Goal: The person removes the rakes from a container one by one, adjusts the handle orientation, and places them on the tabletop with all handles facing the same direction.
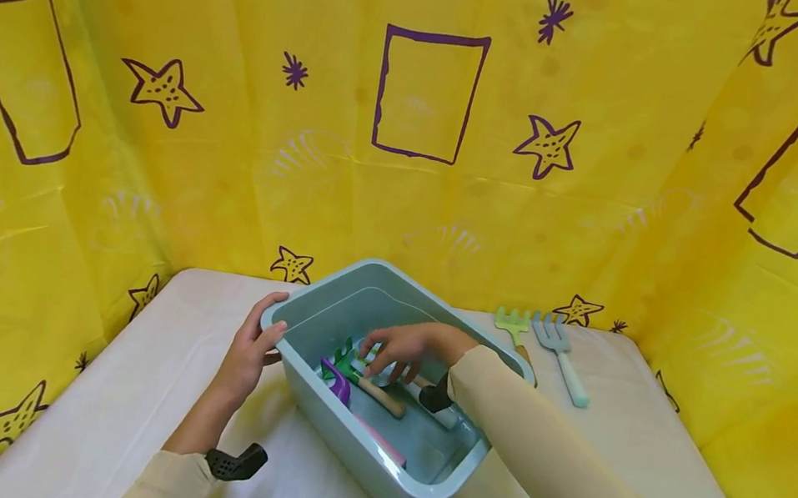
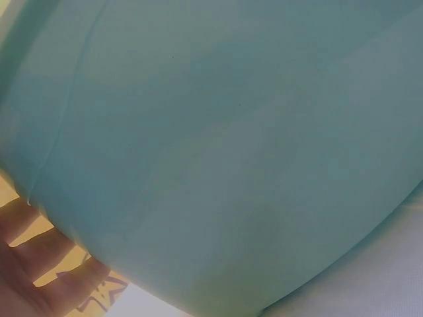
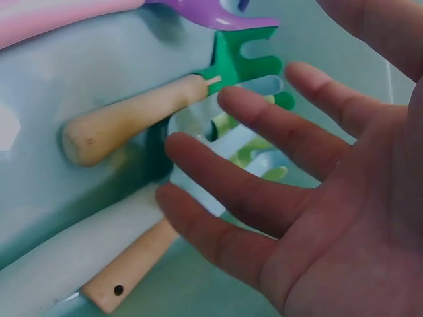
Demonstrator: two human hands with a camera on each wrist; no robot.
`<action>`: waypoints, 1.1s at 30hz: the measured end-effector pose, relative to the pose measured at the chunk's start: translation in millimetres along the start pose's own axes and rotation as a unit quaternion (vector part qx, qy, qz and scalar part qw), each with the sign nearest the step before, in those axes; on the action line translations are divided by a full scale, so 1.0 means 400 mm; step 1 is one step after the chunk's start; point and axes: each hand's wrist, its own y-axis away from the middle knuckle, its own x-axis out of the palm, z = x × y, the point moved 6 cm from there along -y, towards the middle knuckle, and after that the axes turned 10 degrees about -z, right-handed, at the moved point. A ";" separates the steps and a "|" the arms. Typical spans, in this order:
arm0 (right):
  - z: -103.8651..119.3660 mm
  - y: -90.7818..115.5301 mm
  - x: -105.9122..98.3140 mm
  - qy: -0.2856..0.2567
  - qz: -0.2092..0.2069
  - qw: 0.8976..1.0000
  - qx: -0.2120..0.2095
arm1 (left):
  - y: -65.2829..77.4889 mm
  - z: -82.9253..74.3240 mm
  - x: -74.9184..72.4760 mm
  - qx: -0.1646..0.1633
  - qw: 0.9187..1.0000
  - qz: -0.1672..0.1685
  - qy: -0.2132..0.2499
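Note:
My left hand (image 1: 251, 347) grips the left corner rim of a blue-grey plastic bin (image 1: 343, 444), thumb over the edge and fingers along the outside (image 2: 39, 257). Inside the bin my right hand (image 1: 405, 346) hovers above several small garden tools, its fingers spread and holding nothing. Below it lies a green hand rake with a wooden handle (image 3: 139, 115). Beside that is a purple rake (image 3: 205, 14) with a pink handle. A thick pale-blue handle (image 3: 86, 241) and a flat wooden handle (image 3: 135, 264) lie side by side; their heads are partly hidden by my fingers.
On the white-covered table (image 1: 120, 414), right of the bin, lie a light green hand rake (image 1: 513, 321) and a blue-grey hand fork (image 1: 565, 363). A yellow patterned sheet (image 1: 224, 201) closes off the back and both sides.

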 end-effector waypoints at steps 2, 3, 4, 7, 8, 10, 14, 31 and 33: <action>-0.008 -0.003 0.007 0.009 0.015 1.000 0.012 | 0.001 -0.002 0.000 0.000 1.000 -0.001 0.001; -0.012 -0.004 0.009 0.013 0.021 1.000 0.018 | 0.002 -0.003 0.000 0.000 1.000 -0.001 0.001; -0.014 -0.004 0.011 0.017 0.027 0.999 0.023 | 0.003 -0.003 0.000 -0.001 1.000 -0.002 0.001; -0.021 -0.006 0.017 0.032 0.040 0.998 0.032 | 0.003 -0.004 0.000 -0.001 1.000 -0.003 0.002; -0.023 -0.006 0.019 0.034 0.044 0.998 0.035 | 0.004 -0.004 -0.001 -0.002 1.000 -0.003 0.002; -0.027 -0.005 0.024 0.040 0.052 0.997 0.043 | 0.004 -0.005 -0.001 -0.002 1.000 -0.004 0.002; -0.033 0.000 0.034 0.065 0.067 0.994 0.056 | 0.004 -0.005 -0.002 -0.001 1.000 -0.005 0.001; -0.021 0.014 0.040 0.112 0.058 0.992 0.024 | 0.002 -0.003 0.001 0.002 1.000 0.002 0.006; -0.016 0.014 0.036 0.082 0.053 0.995 0.016 | 0.002 -0.002 0.000 0.002 1.000 0.000 0.006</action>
